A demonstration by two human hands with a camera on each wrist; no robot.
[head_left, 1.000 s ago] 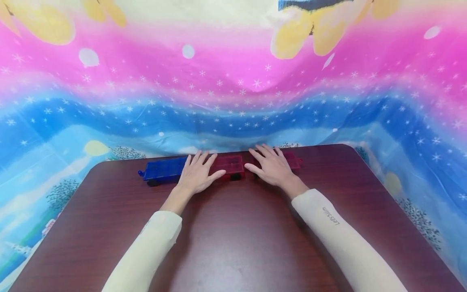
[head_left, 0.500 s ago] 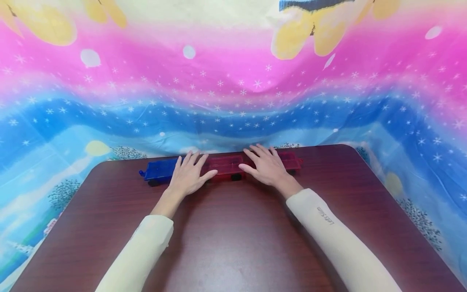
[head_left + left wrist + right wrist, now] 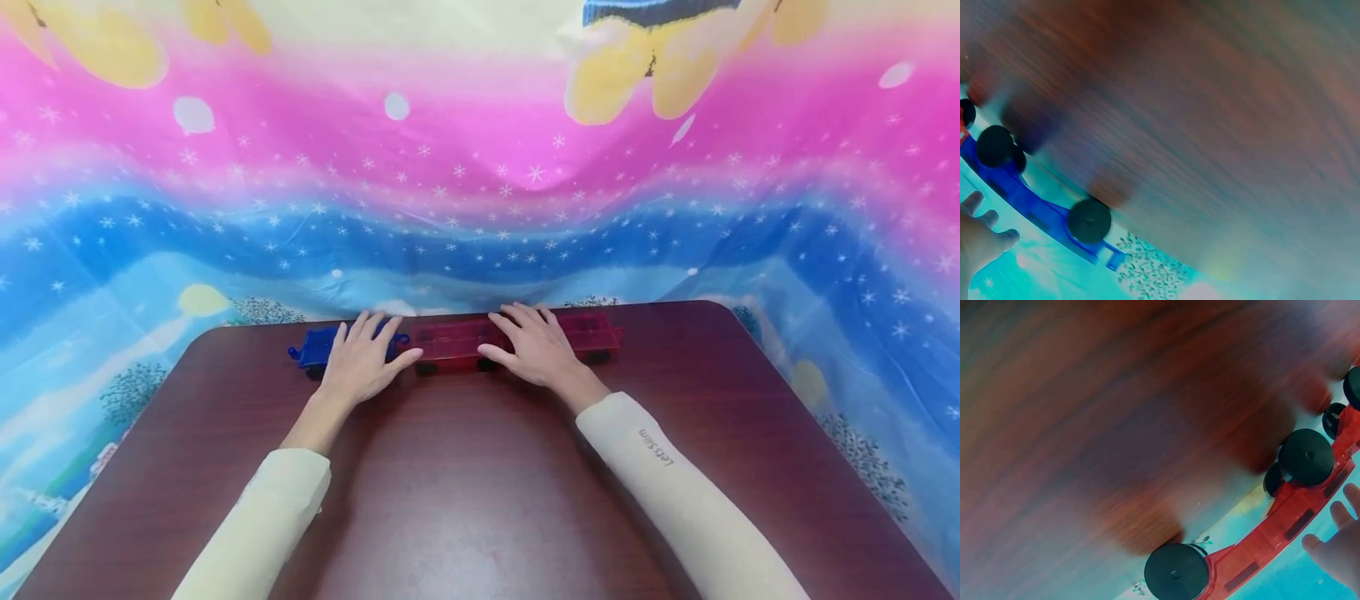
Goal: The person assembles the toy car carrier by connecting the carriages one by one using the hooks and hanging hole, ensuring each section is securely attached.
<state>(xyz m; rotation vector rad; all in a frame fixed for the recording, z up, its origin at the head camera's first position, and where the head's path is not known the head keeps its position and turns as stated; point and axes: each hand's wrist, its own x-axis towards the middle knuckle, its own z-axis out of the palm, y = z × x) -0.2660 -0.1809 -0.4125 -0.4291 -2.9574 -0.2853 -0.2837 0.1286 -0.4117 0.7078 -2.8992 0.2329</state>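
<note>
A blue toy train car [image 3: 315,348] with black wheels and hooks at its ends stands at the left of a row. Two see-through red toy train cars continue it, the middle one [image 3: 448,343] and the right one [image 3: 592,335]. My left hand [image 3: 358,360], fingers spread, is over the blue car and hides much of its bed. Spread fingers of my right hand [image 3: 536,346] cover the place where the red cars come together. In the left wrist view, fingertips [image 3: 1007,239] show beside the blue car; the right wrist view has fingertips [image 3: 1313,544] beside a red car.
The row stands along the far edge of a dark brown wooden table [image 3: 465,483]. Close behind that edge hangs a colourful cloth [image 3: 480,250] with snowflakes and trees, which also runs down both sides.
Both hands have slid left along the row, the left one farther, uncovering the left end of the middle red car. The cars have stayed nearly where they were.
</note>
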